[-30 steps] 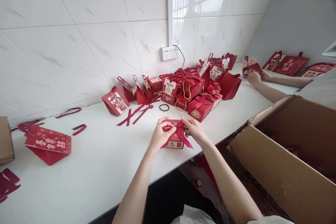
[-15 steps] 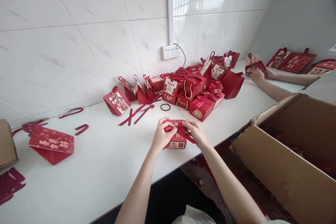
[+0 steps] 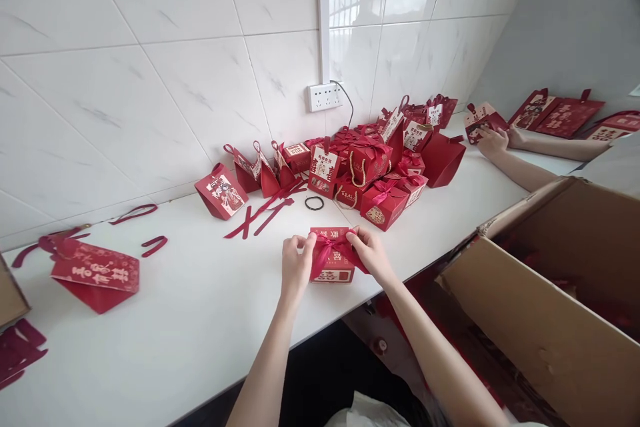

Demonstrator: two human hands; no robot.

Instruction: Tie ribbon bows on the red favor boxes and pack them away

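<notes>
A small red gift box [image 3: 336,276] with gold and cream lettering stands on the white counter in front of me. Across its top lies a red ribbon [image 3: 329,248] tied in a bow, with a tail hanging down the front. My left hand [image 3: 296,265] is closed in a pinch on the ribbon's left loop at the box's upper left edge. At the opposite side, my right hand [image 3: 371,255] pinches the right loop between thumb and fingers. Beyond the box are a black ring-shaped band [image 3: 315,203] and loose ribbon strips [image 3: 260,215].
Many red gift boxes [image 3: 370,163] are heaped against the tiled wall. An open cardboard box [image 3: 540,320] stands at the right edge of the counter [image 3: 190,340]. Another person's hand [image 3: 493,140] holds a red box at far right. A red box [image 3: 97,273] lies left.
My hands have drawn apart from the ribbon's middle to either side. The bow now shows openly on top of the box. The co-worker's hands have shifted slightly on their box.
</notes>
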